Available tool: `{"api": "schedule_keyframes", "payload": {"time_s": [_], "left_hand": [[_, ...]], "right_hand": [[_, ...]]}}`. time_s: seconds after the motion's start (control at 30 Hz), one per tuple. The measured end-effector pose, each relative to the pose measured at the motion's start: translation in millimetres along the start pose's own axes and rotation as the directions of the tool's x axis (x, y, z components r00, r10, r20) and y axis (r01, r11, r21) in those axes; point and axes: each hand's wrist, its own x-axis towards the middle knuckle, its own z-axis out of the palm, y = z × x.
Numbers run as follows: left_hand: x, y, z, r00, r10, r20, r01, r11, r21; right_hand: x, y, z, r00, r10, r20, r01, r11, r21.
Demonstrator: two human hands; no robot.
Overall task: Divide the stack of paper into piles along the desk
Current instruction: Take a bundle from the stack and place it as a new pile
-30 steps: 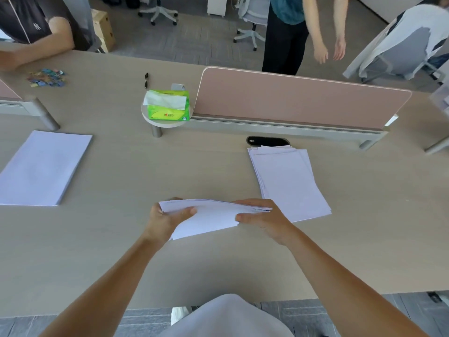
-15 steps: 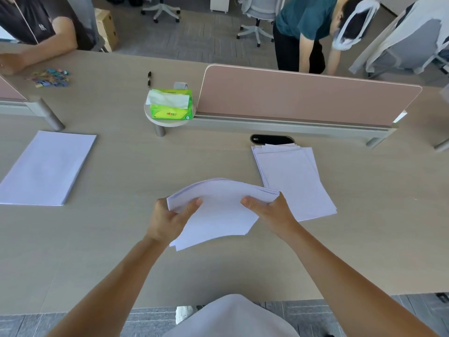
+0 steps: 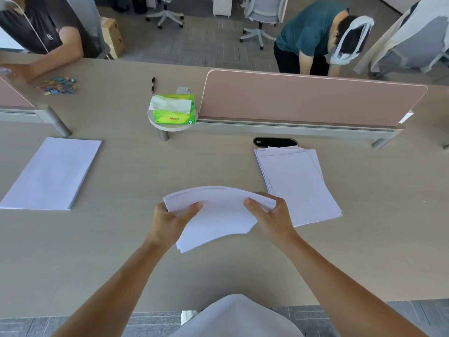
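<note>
A bundle of white sheets (image 3: 218, 215) hangs above the middle of the beige desk (image 3: 121, 251), bowed upward and fanned at its near edge. My left hand (image 3: 170, 220) grips its left end, thumb on top. My right hand (image 3: 269, 215) grips its right end the same way. To the right lies a loose white paper stack (image 3: 301, 186), its sheets slightly askew, with my right hand over its near left corner. A neat white pile (image 3: 52, 173) lies flat at the far left of the desk.
A pink divider panel (image 3: 311, 100) runs across the back right, with a black cable port (image 3: 274, 142) before it. A green tissue pack (image 3: 173, 111) sits on a small round shelf; a pen (image 3: 153, 84) and colourful clips (image 3: 59, 83) lie beyond. One person sits back left; another bends behind the divider.
The bundle in my hands has tilted up from nearly edge-on to showing its broad face, bowing and fanning out. The person behind the divider has bent over.
</note>
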Motion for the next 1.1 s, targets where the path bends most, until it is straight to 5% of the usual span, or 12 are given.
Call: {"api": "schedule_keyframes", "payload": {"time_s": [0.1,0.27,0.9,1.1], "left_hand": [[-4,-8,-7,0.989,-0.060,0.132,0.057,0.998,0.028],[-13,-23,1,0.990,-0.102,0.100,0.106,0.994,-0.033],[-4,-26,17,0.996,-0.065,-0.064,0.055,0.988,-0.143],[-2,-26,14,0.996,-0.071,-0.047,0.064,0.988,-0.144]], "right_hand": [[-2,11,-6,0.987,0.113,0.117,-0.115,0.993,0.008],[0,21,-6,0.973,0.213,0.084,-0.217,0.975,0.044],[6,15,0,0.989,0.150,0.004,-0.144,0.940,0.309],[6,18,-4,0.994,0.108,0.014,-0.109,0.973,0.203]]}}
